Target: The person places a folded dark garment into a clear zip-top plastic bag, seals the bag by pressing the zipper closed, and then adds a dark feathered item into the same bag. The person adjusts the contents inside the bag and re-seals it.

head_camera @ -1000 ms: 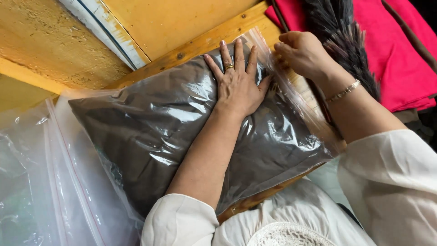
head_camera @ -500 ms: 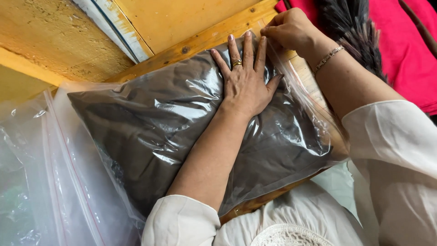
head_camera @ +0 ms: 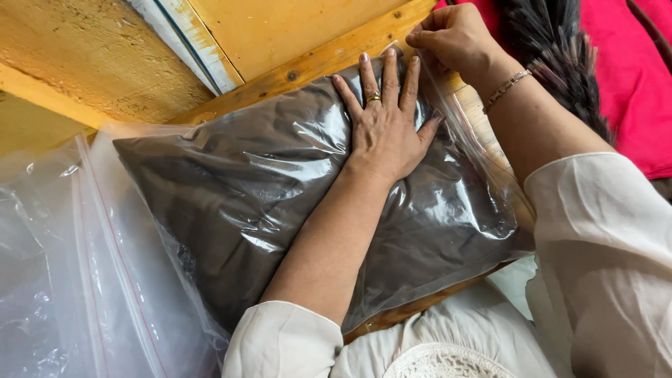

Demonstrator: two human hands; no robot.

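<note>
Left hand flat, fingers spread wide, pressing the clear bag of dark cloth directly beneath. Right hand curled narrow, pinching the bag's far corner just beyond the left fingertips. Long axis running from that corner back leftward, toward the elbow; sealing edge under the right forearm.

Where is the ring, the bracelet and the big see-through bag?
ring [head_camera: 374, 97], head view, on a left-hand finger.
bracelet [head_camera: 505, 87], head view, chain at the right wrist.
see-through bag [head_camera: 238, 182], head view, its dark, filled middle.
</note>
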